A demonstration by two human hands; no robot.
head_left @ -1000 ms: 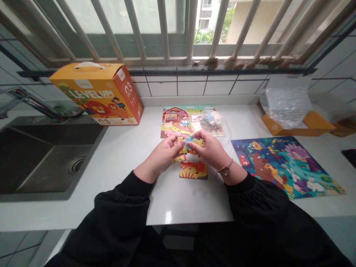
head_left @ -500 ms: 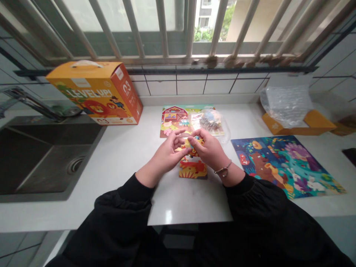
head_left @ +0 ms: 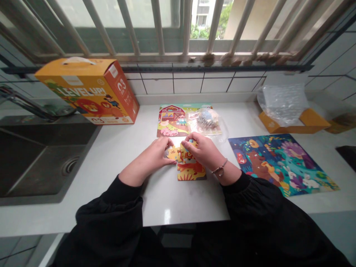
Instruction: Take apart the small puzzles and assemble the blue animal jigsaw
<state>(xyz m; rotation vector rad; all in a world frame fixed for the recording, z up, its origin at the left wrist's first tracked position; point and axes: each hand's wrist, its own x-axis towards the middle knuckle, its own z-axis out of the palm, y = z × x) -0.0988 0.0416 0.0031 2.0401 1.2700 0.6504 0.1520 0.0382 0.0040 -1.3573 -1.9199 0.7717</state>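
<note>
Found red-and-yellow puzzle piece (head_left: pixel 191 172) flat on white counter (head_left: pixel 158 204). Just beyond, saw lion piece (head_left: pixel 182 152) pinched between thumb and fingers of right hand (head_left: pixel 202 149). Saw left hand (head_left: pixel 155 155) half open about yellow piece (head_left: pixel 172 153); could not tell whether gripped. Noted farm picture (head_left: pixel 172 128) beyond, partly under clear bag (head_left: pixel 210 122); forest picture (head_left: pixel 278 163) right; orange box (head_left: pixel 83 91) left.

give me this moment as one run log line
left hand: gripping yellow puzzle piece | right hand: gripping second piece | red-orange puzzle part: on counter
</note>
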